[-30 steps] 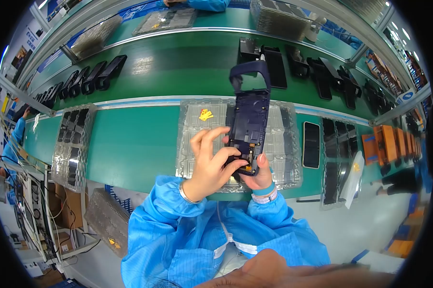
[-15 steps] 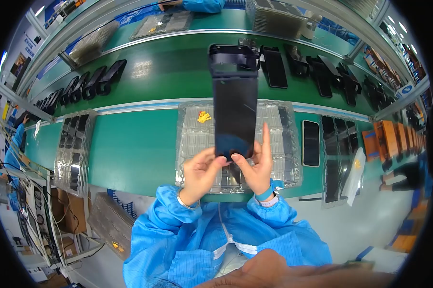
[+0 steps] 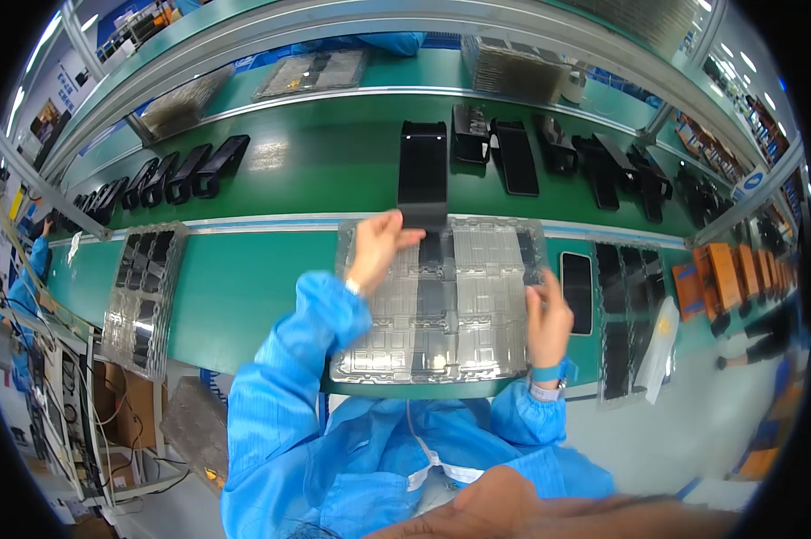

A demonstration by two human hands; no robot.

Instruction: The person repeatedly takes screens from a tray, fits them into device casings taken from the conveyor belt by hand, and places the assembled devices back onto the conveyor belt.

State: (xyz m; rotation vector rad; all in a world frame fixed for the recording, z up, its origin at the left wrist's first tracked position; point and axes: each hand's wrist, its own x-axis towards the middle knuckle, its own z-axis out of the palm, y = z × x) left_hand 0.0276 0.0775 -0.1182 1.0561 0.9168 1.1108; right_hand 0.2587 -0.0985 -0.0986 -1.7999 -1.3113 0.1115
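Observation:
A black handheld device (image 3: 423, 171) lies lengthwise on the green belt, its near end over the metal rail. My left hand (image 3: 379, 250) is at that near end, thumb and fingers closed round its lower left corner. Below is a clear plastic tray (image 3: 486, 314) with moulded compartments, a few holding dark flat pieces. My right hand (image 3: 549, 319) is over the tray's right edge, fingers apart and holding nothing. Just right of it lies a phone-like device (image 3: 576, 293) with a pale frame.
More black devices stand along the belt, at left (image 3: 186, 172) and right (image 3: 516, 157). Filled trays lie at far left (image 3: 141, 301) and right (image 3: 628, 314), the latter with a white bag (image 3: 661, 350). Orange holders (image 3: 720, 277) stand far right. A metal frame (image 3: 405, 29) crosses above.
The device has gone from both hands above the tray to the belt, with my left hand following it forward. My right hand has let go and moved right. The view has shifted slightly.

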